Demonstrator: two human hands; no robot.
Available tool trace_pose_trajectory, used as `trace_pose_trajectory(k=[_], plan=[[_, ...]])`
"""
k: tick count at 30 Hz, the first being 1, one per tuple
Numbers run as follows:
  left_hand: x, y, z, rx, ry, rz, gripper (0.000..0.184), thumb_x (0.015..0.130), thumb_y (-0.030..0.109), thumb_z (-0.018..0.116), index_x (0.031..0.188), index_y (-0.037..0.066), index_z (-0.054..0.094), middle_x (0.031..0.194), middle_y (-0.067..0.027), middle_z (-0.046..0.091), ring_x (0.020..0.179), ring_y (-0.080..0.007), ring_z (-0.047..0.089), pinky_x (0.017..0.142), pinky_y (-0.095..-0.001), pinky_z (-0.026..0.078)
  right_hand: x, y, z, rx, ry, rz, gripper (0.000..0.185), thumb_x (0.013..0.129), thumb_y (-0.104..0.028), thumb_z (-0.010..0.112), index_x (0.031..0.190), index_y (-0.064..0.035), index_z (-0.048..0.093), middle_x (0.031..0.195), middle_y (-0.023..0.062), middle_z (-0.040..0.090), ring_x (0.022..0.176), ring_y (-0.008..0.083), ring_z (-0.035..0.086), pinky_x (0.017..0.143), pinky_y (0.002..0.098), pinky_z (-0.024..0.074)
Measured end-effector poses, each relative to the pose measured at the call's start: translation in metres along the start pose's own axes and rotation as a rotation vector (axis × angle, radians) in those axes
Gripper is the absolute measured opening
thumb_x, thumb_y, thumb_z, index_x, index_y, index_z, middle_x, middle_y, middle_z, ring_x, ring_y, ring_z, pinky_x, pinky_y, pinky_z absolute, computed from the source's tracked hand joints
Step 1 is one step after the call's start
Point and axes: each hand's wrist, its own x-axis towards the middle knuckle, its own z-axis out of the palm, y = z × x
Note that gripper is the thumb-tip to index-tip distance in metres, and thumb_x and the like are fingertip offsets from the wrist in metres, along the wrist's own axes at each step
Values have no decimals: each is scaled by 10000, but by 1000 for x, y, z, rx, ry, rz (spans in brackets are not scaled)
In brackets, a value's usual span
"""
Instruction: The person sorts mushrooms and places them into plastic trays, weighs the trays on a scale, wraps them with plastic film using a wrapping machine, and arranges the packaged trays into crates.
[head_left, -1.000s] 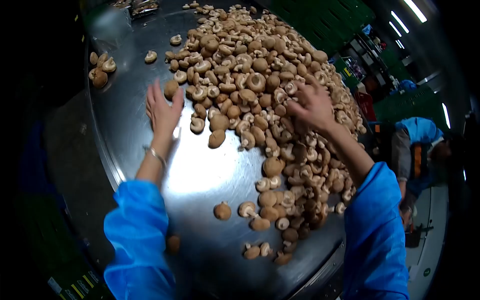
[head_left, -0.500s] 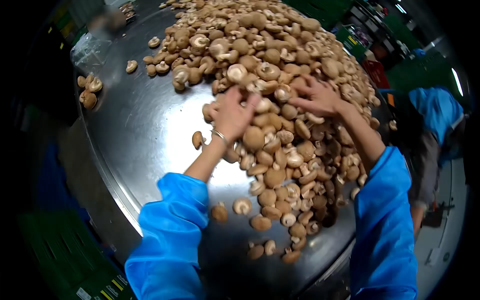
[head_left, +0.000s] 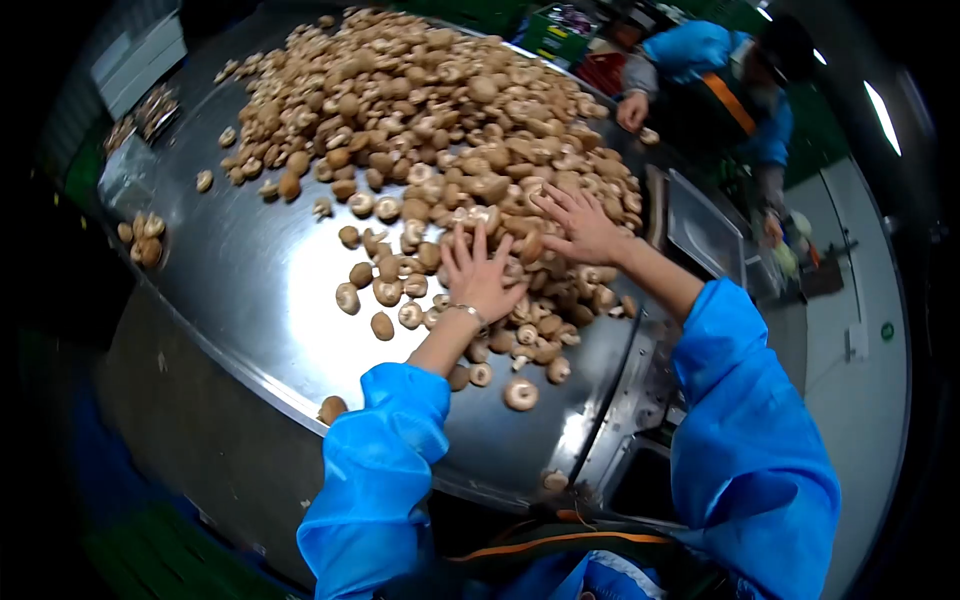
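A large heap of brown mushrooms covers much of the metal table. My left hand lies palm down on mushrooms at the near side of the heap, its fingers spread. To its right, my right hand also rests on the mushrooms with fingers apart. Neither hand grips a mushroom. Loose mushrooms lie around my left hand, and a single mushroom sits nearer to me with its underside up.
Across the table on the right, another person in a blue sleeve has a hand near a lone mushroom. A metal-framed tray adjoins the table's right side. A clear plastic bag and a few mushrooms lie at the left edge.
My view has swung to the right, bringing the other person and the table's right end into sight. My hands have gone from curled fingers among the mushrooms to spread flat on them.
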Motion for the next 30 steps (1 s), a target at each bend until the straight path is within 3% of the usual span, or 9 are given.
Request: trace_pose_trajectory(k=[5, 10, 12, 14, 15, 18, 22, 24, 30], plan=[[-21, 23, -14, 32, 32, 115, 484, 652, 266, 670, 1104, 149, 542, 1250, -145, 382, 1203, -386, 277, 977, -548, 192, -136, -58, -65, 522, 320, -15, 136, 688, -76, 614, 735, -57, 488, 740, 114, 516, 700, 296, 506, 622, 378, 397], [-17, 83, -37, -335, 72, 54, 137, 762, 63, 610, 896, 73, 634, 848, -94, 569, 756, -219, 581, 689, -321, 467, -317, -82, -82, 606, 390, 144, 107, 725, -43, 618, 818, -52, 568, 806, 101, 564, 805, 274, 554, 723, 342, 451], [-17, 133, -32, -505, 196, 192, 97, 785, 57, 610, 872, 50, 651, 761, -94, 578, 601, -173, 584, 546, -259, 466, -387, -64, -95, 569, 490, 540, 148, 732, -52, 629, 879, -45, 616, 823, 86, 607, 788, 207, 596, 724, 286, 475], [-25, 205, -33, -606, -2, 76, 157, 818, 74, 589, 961, 29, 636, 773, -70, 639, 674, -125, 605, 591, -239, 475, -448, -29, -82, 764, 672, 1031, 159, 786, -76, 604, 932, -20, 634, 813, 56, 630, 721, 142, 600, 667, 245, 482], [-29, 252, -37, -773, -152, -50, 208, 848, 116, 561, 1029, 26, 610, 805, -83, 659, 699, -132, 616, 616, -234, 481, -473, -2, -74, 883, 782, 1074, 190, 811, -94, 587, 976, -5, 617, 813, 51, 632, 723, 129, 596, 661, 236, 477], [-16, 320, 29, -667, -294, 186, 433, 894, 252, 461, 1250, 13, 409, 1157, -194, 538, 1002, -263, 572, 836, -325, 453, -500, 75, -33, 1190, 985, 1061, 314, 847, -145, 563, 1104, 34, 540, 862, 74, 621, 684, 130, 586, 639, 239, 481], [-13, 376, 101, -952, -468, -90, 518, 811, 117, 479, 1289, -22, 336, 1216, -199, 499, 993, -283, 564, 851, -334, 436, -488, 112, -10, 1439, 617, 1228, 374, 834, -113, 541, 1168, 41, 471, 899, 95, 583, 603, 115, 543, 535, 246, 487], [-22, 389, 103, -717, -426, 56, 587, 795, 54, 516, 1328, -18, 281, 1205, -145, 518, 971, -182, 539, 806, -287, 457, -499, 115, 0, 1495, 574, 1198, 371, 831, -89, 523, 1171, 44, 457, 880, 81, 553, 558, 98, 507, 468, 242, 471], [-78, 441, 86, -740, -630, -3, 499, 801, 160, 578, 1242, -7, 414, 1085, -169, 590, 919, -269, 601, 801, -322, 473, -595, 99, -14, 1469, 427, 1256, 420, 811, -74, 515, 1202, 49, 427, 1125, 166, 510, 599, 123, 549, 468, 238, 496]])
